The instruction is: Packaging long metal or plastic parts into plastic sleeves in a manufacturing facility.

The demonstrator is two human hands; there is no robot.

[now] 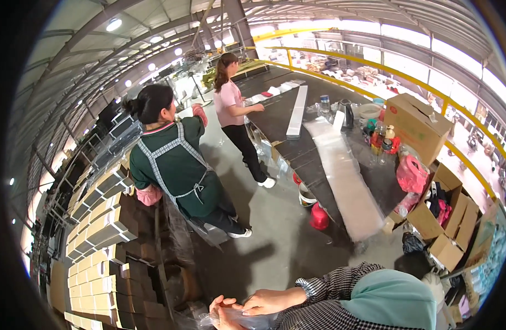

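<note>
My left hand (225, 312) is at the bottom edge, its fingers bent around crinkled clear plastic film (258, 320). From the right, my right hand (268, 301) reaches across in a checkered sleeve, its fingers closed on the same film beside the left hand's fingers. Part of the film and the lower part of my left hand run out of the picture. Teal cloth (393, 300) covers part of my checkered clothing.
Strapped cardboard bundles (99, 231) are stacked at left. A person in green (176, 170) with pink gloves stands near them; another in pink (231, 104) is beside the dark table (297, 159). It bears clear plastic sheets (346, 181) and bottles. Open cartons (445, 220) stand right.
</note>
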